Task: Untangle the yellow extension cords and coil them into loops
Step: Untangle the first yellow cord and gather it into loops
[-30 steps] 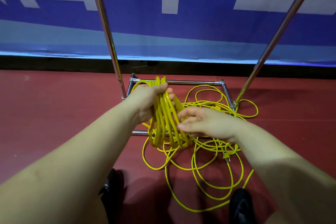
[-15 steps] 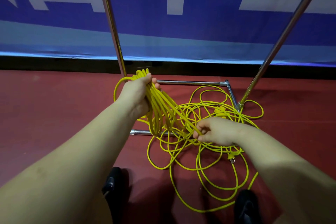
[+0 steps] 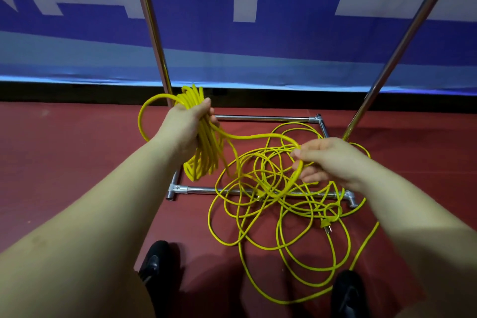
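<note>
The left hand (image 3: 189, 124), just left of the frame's centre, grips a bundle of coiled loops (image 3: 204, 147) of yellow extension cord; the loops hang from the fist above the floor. One strand runs from that bundle across to the right hand (image 3: 327, 160), right of centre, whose fingers curl round the cord and pinch it where it bends down. Below and around the right hand, the loose tangle (image 3: 281, 204) of cord lies spread over the dark red floor (image 3: 64, 162), with one yellow plug (image 3: 326, 224) showing at its lower right. How many separate cords make up the tangle cannot be told. The tangle drapes over the chrome base frame (image 3: 260, 118) of a rack, from which two slanted chrome poles (image 3: 152, 26) rise to the top edge. Bare floor lies open at middle left. A blue and white banner (image 3: 232, 41) closes the upper half. Two black shoes (image 3: 154, 261) sit at the bottom edge.
</note>
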{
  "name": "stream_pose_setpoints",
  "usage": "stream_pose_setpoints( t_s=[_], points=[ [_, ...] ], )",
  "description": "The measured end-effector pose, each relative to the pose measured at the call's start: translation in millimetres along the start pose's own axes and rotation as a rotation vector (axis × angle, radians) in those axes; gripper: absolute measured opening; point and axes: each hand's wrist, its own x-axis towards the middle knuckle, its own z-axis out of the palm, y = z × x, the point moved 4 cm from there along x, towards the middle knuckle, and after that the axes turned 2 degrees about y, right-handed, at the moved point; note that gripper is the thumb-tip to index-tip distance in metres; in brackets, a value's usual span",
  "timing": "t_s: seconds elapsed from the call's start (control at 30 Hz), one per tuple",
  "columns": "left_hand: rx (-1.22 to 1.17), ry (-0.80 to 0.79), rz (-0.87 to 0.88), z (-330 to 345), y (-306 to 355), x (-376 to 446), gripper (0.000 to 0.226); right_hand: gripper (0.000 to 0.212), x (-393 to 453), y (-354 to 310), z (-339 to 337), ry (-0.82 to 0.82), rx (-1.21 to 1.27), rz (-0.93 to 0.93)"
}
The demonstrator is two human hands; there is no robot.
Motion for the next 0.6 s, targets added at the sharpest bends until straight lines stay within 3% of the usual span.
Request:
stream_pose_setpoints(
  t_s=[0.2, 0.4, 0.5, 0.6],
  points=[
    [0.397, -0.216, 0.084, 19, -13, -15, 0.01, 0.019, -11, -16, 9, 0.018, 0.789, 0.124],
    [0.592, -0.389, 0.078, 39, -28, -38, 0.005, 0.017, -9, -15, 10, 0.124, 1.055, 0.186],
    [0.526, -0.496, -0.006, 50, -39, -49, 0.011, 0.015, -7, -14, 9, 0.14, 1.13, 0.194],
    [0.539, -0.493, 0.017, 55, -41, -50, 0.01, 0.017, -8, -20, 10, 0.119, 1.122, 0.155]
  ],
)
